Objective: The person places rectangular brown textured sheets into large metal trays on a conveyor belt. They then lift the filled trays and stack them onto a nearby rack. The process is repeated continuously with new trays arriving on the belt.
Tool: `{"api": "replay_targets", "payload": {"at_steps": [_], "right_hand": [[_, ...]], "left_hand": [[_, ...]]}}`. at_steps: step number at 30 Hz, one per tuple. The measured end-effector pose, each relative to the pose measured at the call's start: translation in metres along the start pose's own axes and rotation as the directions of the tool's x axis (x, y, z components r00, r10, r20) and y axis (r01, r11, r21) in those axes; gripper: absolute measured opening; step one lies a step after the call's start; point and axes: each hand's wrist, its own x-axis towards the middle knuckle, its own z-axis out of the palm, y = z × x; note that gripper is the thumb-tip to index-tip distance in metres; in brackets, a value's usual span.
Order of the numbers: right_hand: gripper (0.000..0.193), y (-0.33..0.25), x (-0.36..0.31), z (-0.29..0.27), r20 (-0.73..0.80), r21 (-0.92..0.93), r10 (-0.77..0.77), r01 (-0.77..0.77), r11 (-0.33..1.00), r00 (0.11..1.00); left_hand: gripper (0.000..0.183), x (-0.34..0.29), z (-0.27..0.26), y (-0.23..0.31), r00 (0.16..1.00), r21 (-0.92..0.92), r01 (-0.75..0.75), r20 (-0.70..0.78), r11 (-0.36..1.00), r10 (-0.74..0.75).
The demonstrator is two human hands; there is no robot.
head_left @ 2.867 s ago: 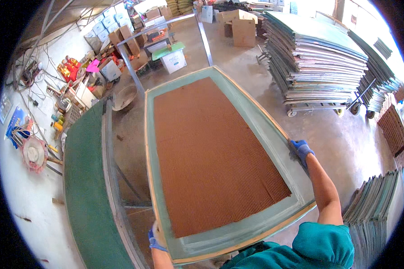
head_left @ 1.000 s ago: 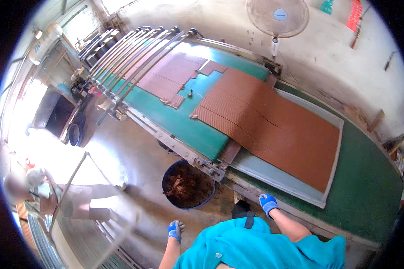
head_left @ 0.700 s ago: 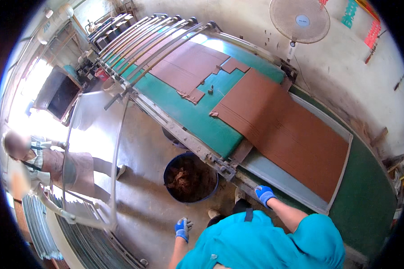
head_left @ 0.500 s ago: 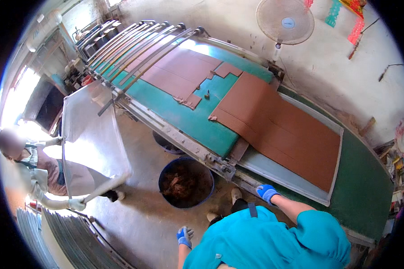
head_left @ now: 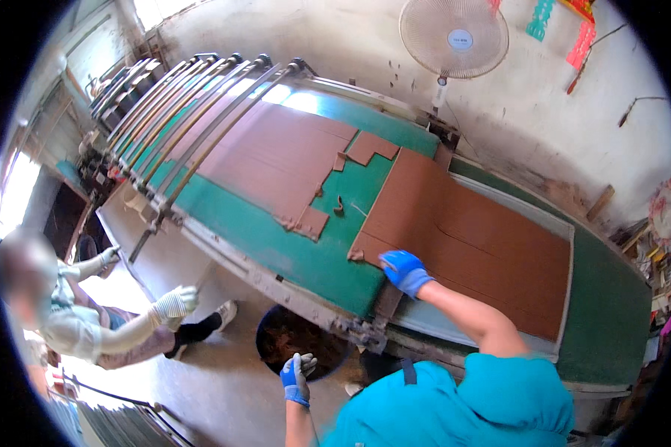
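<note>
My right hand, in a blue glove, reaches over the near edge of a large brown clay-like sheet, close to its crumpled corner. Its fingers look stretched out; whether they touch the sheet is unclear. The sheet drapes from the green conveyor belt down onto a pale framed board. My left hand, in a blue and grey glove, hovers by a dark bin of brown scraps, fingers loosely bent and nothing visible in them. Further along the belt lies another brown sheet with a stepped edge.
Metal bars span the belt's far left end. At left stands a co-worker in white gloves, beside a large pale panel. Stacked boards are at lower left; a fan hangs by the wall.
My right hand has moved from the table's near edge up and left to the sheet's corner. The co-worker has lowered the large panel and stepped closer. My view has shifted slightly.
</note>
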Motion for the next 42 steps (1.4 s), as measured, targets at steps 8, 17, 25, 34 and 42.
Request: {"api": "replay_targets", "payload": {"at_steps": [8, 17, 25, 34, 42], "right_hand": [[0.044, 0.022, 0.221, 0.163, 0.046, -0.25, -0.121, 0.129, 0.96, 0.992], [0.051, 0.101, 0.169, 0.119, 0.353, -0.168, -0.177, 0.248, 0.954, 0.919], [0.068, 0.182, 0.271, 0.122, -0.2, -0.4, 0.201, -0.267, 0.877, 0.959], [0.059, 0.181, 0.198, 0.115, 0.156, -0.561, 0.274, -0.143, 0.816, 0.949], [0.039, 0.294, 0.262, 0.112, -0.205, -0.246, 0.51, -0.548, 0.799, 0.836]], "left_hand": [[0.046, 0.12, 0.077, 0.085, 0.975, 0.088, 0.069, 0.207, 0.994, -0.086], [0.062, 0.208, 0.147, 0.086, 0.868, -0.194, 0.412, 0.382, 0.89, -0.318], [0.072, 0.201, 0.154, 0.071, 0.844, -0.101, 0.434, 0.393, 0.895, -0.365], [0.081, 0.202, 0.152, 0.071, 0.796, -0.06, 0.474, 0.456, 0.879, -0.398], [0.081, 0.206, 0.148, 0.068, 0.75, -0.019, 0.518, 0.491, 0.855, -0.443]]}}
